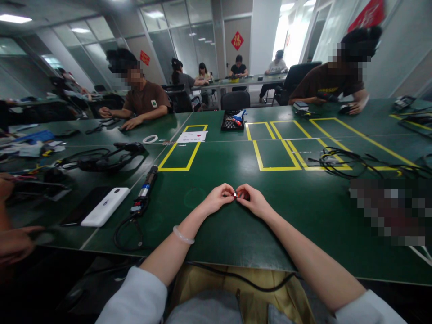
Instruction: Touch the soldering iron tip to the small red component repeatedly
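Note:
Over the green table, my left hand and my right hand meet at the fingertips. Between them they pinch a small red and white piece, too small to name. Both hands are closed on it, the left from one side and the right from the other. Fingers cover most of the piece. To the left of my left hand lies an electric screwdriver-like tool, dark with a blue and silver band, its black cord curling toward the table's front edge.
A white power bank lies at left, near a co-worker's hand. A black tray with tools stands farther back. Yellow tape outlines mark the table. Black cables sprawl at right. A tape roll lies back left.

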`<state>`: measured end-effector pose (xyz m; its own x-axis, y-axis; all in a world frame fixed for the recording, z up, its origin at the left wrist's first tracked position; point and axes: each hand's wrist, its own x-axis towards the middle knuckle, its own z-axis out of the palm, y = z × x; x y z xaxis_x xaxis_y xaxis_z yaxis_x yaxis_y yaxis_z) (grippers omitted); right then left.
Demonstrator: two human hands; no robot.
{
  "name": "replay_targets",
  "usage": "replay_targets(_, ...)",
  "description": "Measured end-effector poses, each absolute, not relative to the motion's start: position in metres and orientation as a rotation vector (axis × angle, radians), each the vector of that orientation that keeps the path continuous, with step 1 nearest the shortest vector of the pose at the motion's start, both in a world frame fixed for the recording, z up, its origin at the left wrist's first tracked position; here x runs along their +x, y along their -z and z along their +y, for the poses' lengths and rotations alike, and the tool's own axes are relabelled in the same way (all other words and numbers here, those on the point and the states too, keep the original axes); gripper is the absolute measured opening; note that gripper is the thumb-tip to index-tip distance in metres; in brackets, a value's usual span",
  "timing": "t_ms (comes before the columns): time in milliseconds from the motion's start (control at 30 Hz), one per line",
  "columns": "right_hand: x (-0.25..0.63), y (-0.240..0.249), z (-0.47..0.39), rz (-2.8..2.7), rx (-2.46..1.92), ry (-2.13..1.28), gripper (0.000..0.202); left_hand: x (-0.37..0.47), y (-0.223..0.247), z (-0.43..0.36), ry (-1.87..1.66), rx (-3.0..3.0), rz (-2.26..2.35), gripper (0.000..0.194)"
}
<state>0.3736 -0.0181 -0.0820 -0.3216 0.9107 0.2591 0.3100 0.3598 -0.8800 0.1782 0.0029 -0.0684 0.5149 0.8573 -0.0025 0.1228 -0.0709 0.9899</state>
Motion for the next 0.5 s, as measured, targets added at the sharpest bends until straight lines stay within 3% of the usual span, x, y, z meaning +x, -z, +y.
replay_targets(200,0.374,0.081,-0.018,-1.858,-1.096,-0.905,0.017,0.179,0.068,0.003,-0.755,1.594,0.898,0.025)
replay_targets(500,0.375,0.073,-0.021,-1.853,-1.129,-0.947,0.014,0.143,0.035,-0.008,-0.564,1.852,1.101,0.042)
